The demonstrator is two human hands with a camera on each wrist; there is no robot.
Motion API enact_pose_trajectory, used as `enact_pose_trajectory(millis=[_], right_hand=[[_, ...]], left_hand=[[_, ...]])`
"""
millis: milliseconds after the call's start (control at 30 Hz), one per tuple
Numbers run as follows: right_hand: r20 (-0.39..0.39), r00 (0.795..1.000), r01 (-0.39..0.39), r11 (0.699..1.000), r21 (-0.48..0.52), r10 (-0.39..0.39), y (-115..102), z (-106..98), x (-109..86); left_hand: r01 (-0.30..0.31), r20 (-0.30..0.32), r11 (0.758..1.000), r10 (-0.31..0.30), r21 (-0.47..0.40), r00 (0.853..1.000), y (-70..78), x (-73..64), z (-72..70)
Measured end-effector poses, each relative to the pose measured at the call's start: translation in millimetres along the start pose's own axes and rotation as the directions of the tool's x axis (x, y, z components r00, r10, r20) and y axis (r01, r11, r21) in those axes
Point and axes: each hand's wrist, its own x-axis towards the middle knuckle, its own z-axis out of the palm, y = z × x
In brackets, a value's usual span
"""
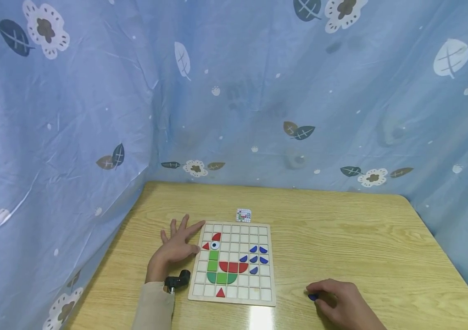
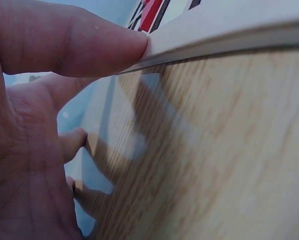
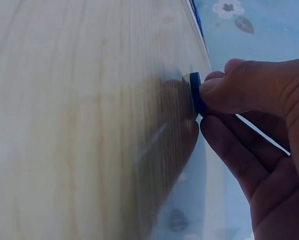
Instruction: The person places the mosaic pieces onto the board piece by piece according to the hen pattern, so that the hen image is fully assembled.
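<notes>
A square wooden grid board (image 1: 273, 275) lies on the table, with a bird-like picture of coloured pieces on it. My left hand (image 1: 176, 246) is spread along its left side, thumb and forefinger touching the edge; in the left wrist view the thumb (image 2: 89, 47) presses the pale board rim (image 2: 229, 30). To the right of the board, my right hand (image 1: 341, 300) pinches a small blue half-round piece (image 1: 313, 297) between thumb and fingers, close over the tabletop. The right wrist view shows this blue piece (image 3: 195, 92) standing on edge at the thumb tip.
Several blue pieces (image 1: 253, 259) form a tail on the board, beside red and green body pieces (image 1: 221, 277). A lone red triangle (image 1: 220, 293) sits in the bottom row. Behind the board lies a small picture card (image 1: 243, 215). Blue patterned cloth (image 1: 234, 114) hangs around the table.
</notes>
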Motion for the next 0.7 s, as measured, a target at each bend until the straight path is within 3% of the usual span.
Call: enact_pose_trajectory(millis=[467, 700], right_hand=[[-0.092, 0.994, 0.063, 0.998, -0.011, -0.064, -3.6, 8.6, 1.5], [-0.129, 0.991, 0.013, 0.999, -0.053, -0.019, -11.0, 10.1, 7.5]], left_hand=[[0.005, -0.009, 1.000, -0.005, -0.011, 1.000, -0.9, -1.0, 0.8], [-0.004, -0.007, 1.000, 0.004, -0.018, 1.000, 0.0, 0.0, -0.4]])
